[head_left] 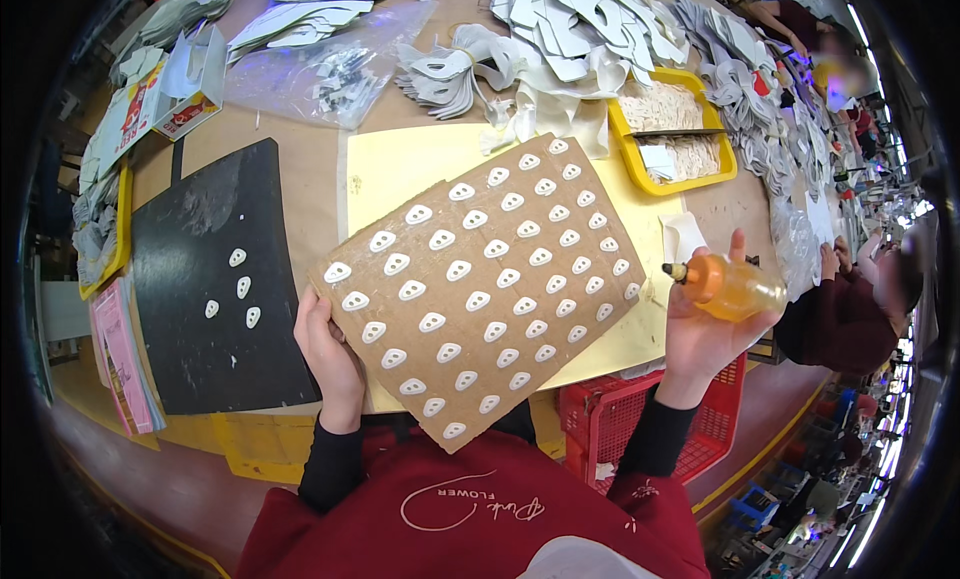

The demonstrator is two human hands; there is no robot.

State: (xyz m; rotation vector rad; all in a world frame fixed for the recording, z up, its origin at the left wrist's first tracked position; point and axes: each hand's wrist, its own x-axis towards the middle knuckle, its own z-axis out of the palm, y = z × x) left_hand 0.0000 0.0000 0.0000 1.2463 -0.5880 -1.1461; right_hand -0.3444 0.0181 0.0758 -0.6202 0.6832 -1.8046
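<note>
Head view: left hand [330, 354] grips a cardboard sheet [480, 279] fully covered with white pieces; right hand [705, 329] clasps an orange bottle [730, 287]; four pieces [235, 289] remain on the black mat [215, 349].

Both forearms are seen entering from the near edge, covered in black sleeves to the wrists. The left hand [328, 354] is raised at the near left, its fingers curled and closed in a grip, knuckles turned outward. The right hand [706, 324] is held up at the right, fingers wrapped shut, thumb pointed far.
</note>
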